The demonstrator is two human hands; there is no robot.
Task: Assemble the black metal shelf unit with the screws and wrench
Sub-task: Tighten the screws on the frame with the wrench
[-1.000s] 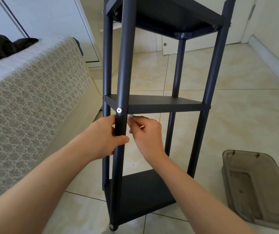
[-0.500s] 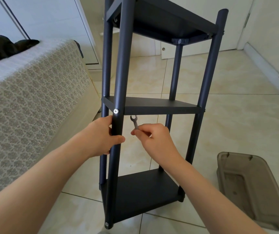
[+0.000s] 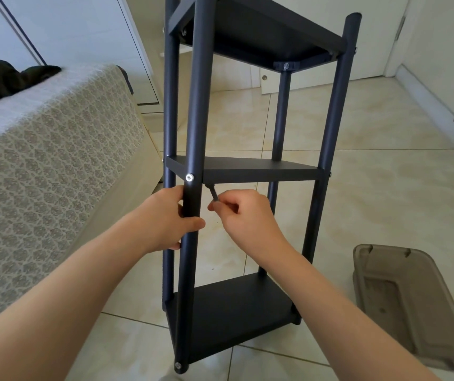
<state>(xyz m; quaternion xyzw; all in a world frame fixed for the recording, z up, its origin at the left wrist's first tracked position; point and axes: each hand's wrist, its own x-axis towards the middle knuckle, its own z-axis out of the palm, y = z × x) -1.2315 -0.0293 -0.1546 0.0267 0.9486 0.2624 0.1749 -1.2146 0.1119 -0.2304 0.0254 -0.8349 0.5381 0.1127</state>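
The black shelf unit (image 3: 234, 306) is standing upright on the tiled floor (image 3: 385, 188), between a patterned sofa (image 3: 41, 160) on the left and a brown plastic lid (image 3: 412, 306) on the right. The left hand (image 3: 165, 218) is gripping the near post (image 3: 197, 105) just below the silver screw (image 3: 189, 177) at the middle shelf (image 3: 258, 169). The right hand (image 3: 247, 218) is pinching a small wrench (image 3: 213, 193), its head reaching under that shelf's near edge.

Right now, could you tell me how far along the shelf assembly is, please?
Mostly done: the shelf unit stands upright, three shelves on four posts, screw seated. In hand: left hand grips the front post, right hand pinches the wrench under the middle shelf. Left: tightening there; other joints unclear.
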